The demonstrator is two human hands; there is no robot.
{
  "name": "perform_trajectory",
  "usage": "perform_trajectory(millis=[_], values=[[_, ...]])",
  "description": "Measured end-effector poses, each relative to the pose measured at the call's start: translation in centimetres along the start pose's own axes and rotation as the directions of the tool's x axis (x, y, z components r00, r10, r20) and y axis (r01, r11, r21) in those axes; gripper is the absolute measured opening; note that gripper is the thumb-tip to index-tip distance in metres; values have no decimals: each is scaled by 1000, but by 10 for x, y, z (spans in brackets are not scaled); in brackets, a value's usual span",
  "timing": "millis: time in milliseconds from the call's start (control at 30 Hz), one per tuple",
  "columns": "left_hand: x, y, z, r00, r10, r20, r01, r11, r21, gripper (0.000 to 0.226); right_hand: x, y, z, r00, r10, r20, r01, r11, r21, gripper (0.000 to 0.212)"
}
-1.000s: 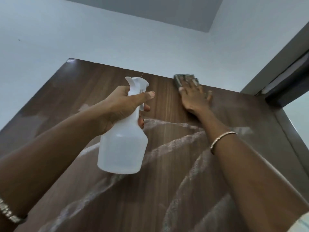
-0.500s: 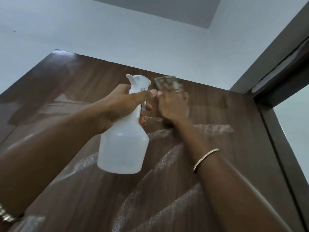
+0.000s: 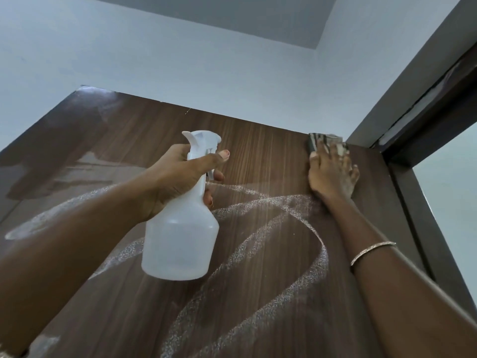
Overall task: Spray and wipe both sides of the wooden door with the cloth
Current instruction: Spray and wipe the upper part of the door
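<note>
Left hand (image 3: 178,182) grips the spray bottle (image 3: 180,228); right hand (image 3: 333,174), fingers spread, presses the cloth (image 3: 325,142) against the door (image 3: 271,293), upper right.

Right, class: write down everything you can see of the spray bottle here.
The spray bottle is translucent white plastic, with a rounded body, a narrow neck and a white trigger head on top. It is roughly upright in the air in front of the wooden door. The left hand grips its neck, thumb across the front. Its fill level cannot be told.
</note>
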State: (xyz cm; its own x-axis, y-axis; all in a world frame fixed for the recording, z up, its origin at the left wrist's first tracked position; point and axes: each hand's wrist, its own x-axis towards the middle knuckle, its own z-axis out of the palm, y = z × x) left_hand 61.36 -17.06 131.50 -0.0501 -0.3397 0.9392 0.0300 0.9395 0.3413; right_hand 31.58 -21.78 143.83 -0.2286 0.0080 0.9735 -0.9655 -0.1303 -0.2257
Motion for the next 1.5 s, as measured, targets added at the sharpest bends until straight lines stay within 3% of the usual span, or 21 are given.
perform_trajectory(millis=[33,100,167,233,333,467,600,667,833,1033,1167,1233,1367,1433,1500], values=[[1,-2,1,1000,0,0,0,1000,7,36,-11,-11,3,1000,-24,9,24,1000,13,52],[1,-6,5,1000,-11,-10,11,1000,8,36,-44,-37,15,978,-209,30,209,978,-9,51],[1,-9,11,999,-29,-21,29,999,-14,38,-72,-51,24,906,-416,74,419,908,-28,51],[3,-11,21,999,-38,-14,37,999,-19,39,-67,-44,21,865,-486,126,492,871,-16,51],[5,-10,32,1000,-24,12,24,1000,-5,36,-26,-17,13,894,-435,107,443,895,-58,52],[8,-4,43,999,7,49,-6,999,-33,37,38,25,-5,983,-182,34,184,980,-74,53],[9,0,51,997,-3,71,6,999,-42,35,57,48,-18,1000,-12,2,12,999,-30,54],[8,2,55,997,0,81,5,998,-59,35,40,42,-15,1000,-22,19,22,999,-25,54],[13,0,65,996,5,90,5,994,-108,41,-21,57,-12,969,-236,74,241,969,-61,52],[20,1,81,994,28,109,-17,995,-99,43,46,99,-29,1000,-4,-18,3,999,-48,53],[24,2,92,990,35,137,-15,989,-145,46,77,98,-33,997,71,6,-71,997,-6,53],[27,4,99,989,41,144,-17,987,-163,47,69,86,-29,1000,-8,-9,8,1000,-25,52],[31,8,112,985,57,163,-27,983,-179,48,41,69,-13,932,-360,35,362,928,-94,50],[32,10,118,984,59,166,-27,981,-191,47,48,77,-15,938,-347,21,347,931,-110,52],[32,11,120,985,54,165,-22,981,-191,46,65,90,-19,977,-210,-46,205,974,-98,53]])
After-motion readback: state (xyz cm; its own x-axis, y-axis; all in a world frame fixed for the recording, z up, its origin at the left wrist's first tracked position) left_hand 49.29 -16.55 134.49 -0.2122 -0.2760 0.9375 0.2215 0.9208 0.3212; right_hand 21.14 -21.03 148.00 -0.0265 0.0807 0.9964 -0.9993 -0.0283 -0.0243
